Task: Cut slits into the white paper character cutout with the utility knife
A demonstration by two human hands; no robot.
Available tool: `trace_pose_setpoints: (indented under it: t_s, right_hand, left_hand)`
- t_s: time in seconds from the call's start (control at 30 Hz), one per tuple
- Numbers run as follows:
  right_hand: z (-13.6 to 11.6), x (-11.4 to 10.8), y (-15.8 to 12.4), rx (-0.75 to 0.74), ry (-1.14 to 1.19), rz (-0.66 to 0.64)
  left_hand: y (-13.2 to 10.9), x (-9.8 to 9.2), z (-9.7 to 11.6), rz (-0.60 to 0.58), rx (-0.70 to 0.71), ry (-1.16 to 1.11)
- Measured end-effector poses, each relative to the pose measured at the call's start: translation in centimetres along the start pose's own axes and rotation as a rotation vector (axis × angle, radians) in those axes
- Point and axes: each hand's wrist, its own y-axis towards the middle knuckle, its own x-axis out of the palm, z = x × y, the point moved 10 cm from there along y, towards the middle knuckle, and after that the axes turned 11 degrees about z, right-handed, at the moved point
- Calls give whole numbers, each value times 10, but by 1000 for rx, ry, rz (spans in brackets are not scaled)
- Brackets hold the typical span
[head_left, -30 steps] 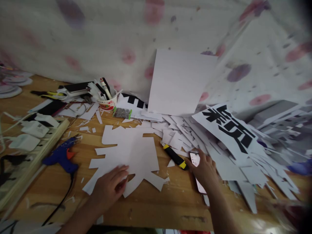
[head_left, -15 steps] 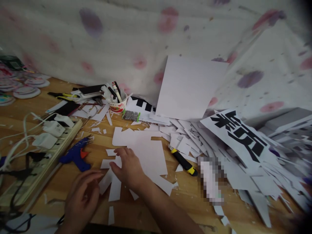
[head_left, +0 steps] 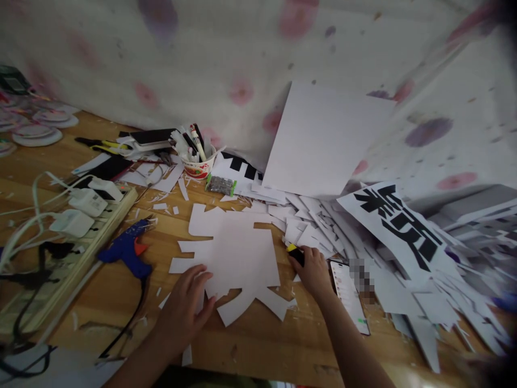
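A white sheet with a cut-out outline [head_left: 244,250] lies flat on the wooden table, its edge notched into several strips. At its lower left rests my left hand [head_left: 181,304], fingers apart and nothing gripped; the fingertips overlap the sheet's edge. Right of the sheet, my right hand [head_left: 315,269] closes over a black and yellow utility knife [head_left: 296,253]. Only the knife's yellow tip and part of its black body show; the rest is under my fingers. Small white scraps partly hide beneath my left hand.
A blue glue gun [head_left: 127,250] and a loaded power strip [head_left: 81,269] lie left. Behind stand a paper cup of pens [head_left: 197,161] and a leaning white board [head_left: 323,143]. Right are a phone [head_left: 349,296], a printed character sheet [head_left: 393,221] and heaped white offcuts [head_left: 428,307].
My right hand has moved from the sheet's left side to the utility knife and taken hold of it. My left hand has shifted right, onto the sheet's edge. Strips at the lower left were displaced.
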Motion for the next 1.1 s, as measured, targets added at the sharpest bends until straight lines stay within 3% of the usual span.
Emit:
trace_pose_setpoints:
  t_s: [0.13,0.23,0.4,0.57,0.77,0.87,0.93,1.03,1.1]
  right_hand:
    - [0,-8,-9,81,80,25]
    - [-2,-20,-20,198,324,53]
    - [-28,5,-48,498,877,-277]
    - [-44,1,-39,627,1070,-274]
    - [-45,-24,23,423,818,-126]
    - [-52,-33,32,379,742,-103]
    - [-70,-38,22,287,692,-152]
    - [-108,-34,-17,100,583,-353]
    - [-127,-35,-42,-16,414,-408]
  left_hand:
    - [-3,2,4,14,66,37]
    - [-7,1,4,24,101,90]
    - [-14,2,3,50,117,162]
    - [-11,-2,8,96,73,118]
    - [-10,1,21,89,0,41]
    - [-10,3,24,86,-6,55]
    - [-5,8,22,53,5,54]
    - [12,18,17,-32,69,-10]
    - [24,27,12,-96,118,-32]
